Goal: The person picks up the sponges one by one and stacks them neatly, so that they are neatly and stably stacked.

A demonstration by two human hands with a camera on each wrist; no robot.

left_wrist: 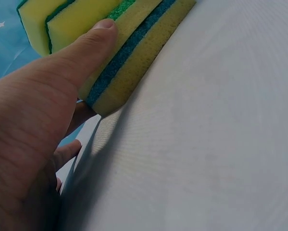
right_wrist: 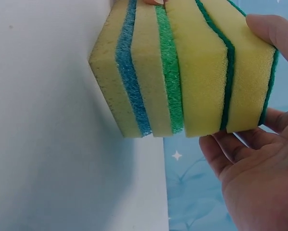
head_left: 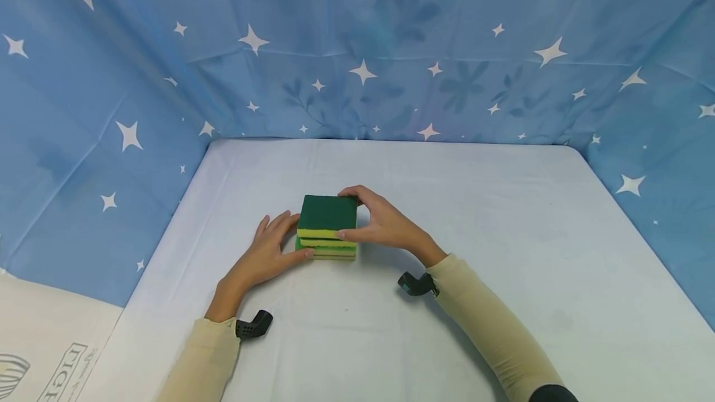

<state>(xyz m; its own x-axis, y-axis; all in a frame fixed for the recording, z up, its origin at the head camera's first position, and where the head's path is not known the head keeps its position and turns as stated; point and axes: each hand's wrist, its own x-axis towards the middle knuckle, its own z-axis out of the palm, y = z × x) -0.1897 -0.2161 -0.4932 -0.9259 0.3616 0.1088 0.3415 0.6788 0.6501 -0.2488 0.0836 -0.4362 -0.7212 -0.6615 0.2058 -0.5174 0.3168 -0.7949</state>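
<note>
Several sponges are stacked flat near the middle of the table. On top lies a yellow sponge with a dark green scouring face, and a similar yellow sponge is right under it. Lower down are a paler sponge with a bright green layer and, at the bottom, one with a blue layer. My right hand holds the top sponge from the right, thumb at its front edge and fingers at the back. From the left, my left hand grips the lower sponges, its thumb on their front and other fingers spread behind.
A white cloth covers the table. Blue curtains with white stars hang along the back and both sides. Pale printed material lies at the lower left. Each wrist carries a small black device.
</note>
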